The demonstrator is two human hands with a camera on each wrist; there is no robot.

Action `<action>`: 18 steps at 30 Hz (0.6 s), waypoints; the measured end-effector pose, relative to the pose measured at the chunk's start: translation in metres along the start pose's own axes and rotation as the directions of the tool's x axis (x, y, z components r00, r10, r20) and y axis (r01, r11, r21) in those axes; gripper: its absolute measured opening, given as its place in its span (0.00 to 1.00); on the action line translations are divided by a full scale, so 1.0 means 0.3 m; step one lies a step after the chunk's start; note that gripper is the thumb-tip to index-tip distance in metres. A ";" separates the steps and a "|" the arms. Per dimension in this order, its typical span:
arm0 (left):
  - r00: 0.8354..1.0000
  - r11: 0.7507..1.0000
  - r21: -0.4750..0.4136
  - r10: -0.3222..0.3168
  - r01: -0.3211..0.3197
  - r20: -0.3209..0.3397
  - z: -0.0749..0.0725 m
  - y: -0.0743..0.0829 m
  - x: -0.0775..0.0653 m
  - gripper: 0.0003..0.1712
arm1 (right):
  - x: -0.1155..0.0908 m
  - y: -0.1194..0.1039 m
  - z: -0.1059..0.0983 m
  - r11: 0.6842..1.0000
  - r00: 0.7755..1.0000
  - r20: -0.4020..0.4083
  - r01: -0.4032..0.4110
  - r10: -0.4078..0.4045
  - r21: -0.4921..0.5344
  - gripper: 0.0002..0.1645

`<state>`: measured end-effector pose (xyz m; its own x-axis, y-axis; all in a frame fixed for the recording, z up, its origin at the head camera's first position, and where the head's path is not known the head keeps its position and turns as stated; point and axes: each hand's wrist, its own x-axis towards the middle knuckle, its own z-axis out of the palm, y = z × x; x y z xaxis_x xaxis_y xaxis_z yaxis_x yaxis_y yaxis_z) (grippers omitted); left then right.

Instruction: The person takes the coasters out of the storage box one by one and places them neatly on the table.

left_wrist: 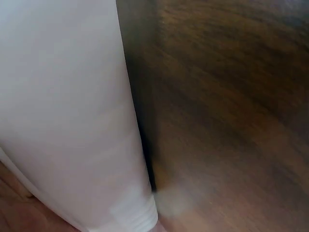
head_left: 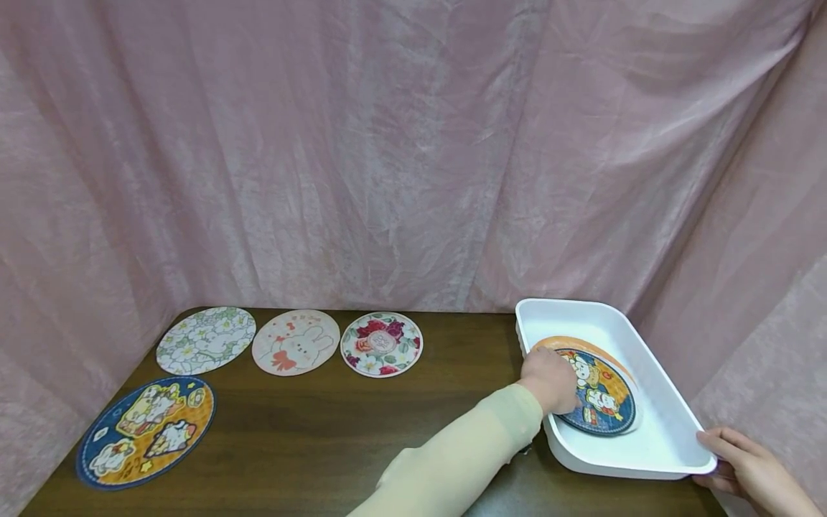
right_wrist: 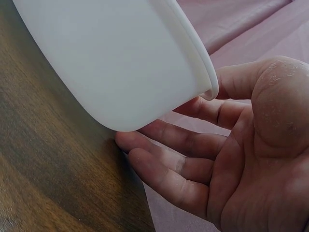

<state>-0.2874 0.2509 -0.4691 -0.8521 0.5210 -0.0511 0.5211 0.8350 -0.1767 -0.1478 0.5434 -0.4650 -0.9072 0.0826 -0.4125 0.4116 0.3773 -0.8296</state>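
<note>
A white plastic tray point(head_left: 668, 402) stands at the right of the table with several round placemats in it. The top one, a blue-and-orange cartoon placemat point(head_left: 601, 402), lies over an orange-rimmed one point(head_left: 562, 342). Reaching over the tray's left wall, my left hand point(head_left: 549, 377) grips the left edge of the top placemat; its fingertips are partly hidden. In the left wrist view the tray's outer wall point(left_wrist: 72, 96) fills the left side. My right hand point(head_left: 743, 459) holds the tray's near right corner, thumb over the rim point(right_wrist: 207, 72) and other fingers point(right_wrist: 169, 179) underneath.
Several round placemats lie on the brown table point(head_left: 310, 431): a green-and-white floral one point(head_left: 207, 340), a pink rabbit one point(head_left: 296, 342), a rose one point(head_left: 382, 345) and a blue-and-orange one point(head_left: 147, 432). A pink curtain point(head_left: 362, 158) hangs behind and at both sides.
</note>
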 end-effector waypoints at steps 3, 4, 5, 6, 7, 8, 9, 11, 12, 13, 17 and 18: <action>1.000 1.000 0.001 0.002 -0.002 0.005 -0.005 -0.001 0.001 0.33 | 0.000 -0.002 0.001 1.000 1.000 -0.003 0.004 -0.004 0.001 0.23; 1.000 1.000 0.003 0.002 -0.002 0.008 -0.003 -0.002 0.001 0.34 | 0.001 -0.003 0.002 1.000 1.000 -0.006 0.004 -0.004 0.000 0.23; 1.000 1.000 0.003 0.003 -0.003 0.012 -0.002 -0.002 0.002 0.34 | 0.002 -0.003 0.003 1.000 1.000 -0.008 0.006 -0.006 0.003 0.23; 1.000 1.000 0.004 0.003 -0.003 0.019 0.000 -0.003 0.003 0.34 | 0.003 -0.003 0.003 1.000 1.000 -0.009 0.007 -0.007 0.006 0.23; 1.000 1.000 0.007 0.005 -0.005 0.030 0.003 -0.003 0.005 0.34 | 0.005 -0.003 0.003 1.000 1.000 -0.010 0.009 -0.009 0.009 0.23; 0.999 1.000 0.011 0.005 -0.005 0.044 0.004 -0.003 0.006 0.33 | 0.006 -0.003 0.003 1.000 1.000 -0.011 0.013 -0.012 0.012 0.22; 0.998 1.000 0.012 0.004 -0.005 0.056 0.006 -0.002 0.009 0.33 | 0.007 -0.003 0.002 1.000 1.000 -0.012 0.017 -0.017 0.012 0.22; 0.998 1.000 0.008 0.007 -0.007 0.065 0.005 -0.002 0.010 0.32 | 0.008 -0.002 0.000 0.999 1.000 -0.008 0.031 -0.031 0.015 0.23; 0.998 1.000 0.007 0.006 -0.006 0.066 0.003 -0.002 0.009 0.32 | 0.008 -0.001 -0.001 0.999 0.999 -0.006 0.032 -0.032 0.013 0.23; 0.998 1.000 0.007 0.004 -0.005 0.068 0.001 -0.001 0.008 0.31 | 0.009 -0.001 -0.002 0.999 0.999 -0.005 0.032 -0.032 0.013 0.23; 0.999 1.000 0.004 -0.007 0.006 0.053 -0.008 0.002 -0.001 0.32 | 0.008 0.000 -0.002 1.000 1.000 -0.001 0.009 -0.009 -0.001 0.23; 0.999 1.000 0.006 -0.012 0.012 0.053 -0.010 0.002 -0.004 0.32 | 0.009 0.001 0.000 1.000 1.000 -0.001 0.003 -0.003 -0.006 0.23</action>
<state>-0.2859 0.2513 -0.4662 -0.8598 0.5006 -0.1007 0.5106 0.8400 -0.1837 -0.1500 0.5439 -0.4663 -0.9085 0.0827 -0.4095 0.4084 0.3827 -0.8287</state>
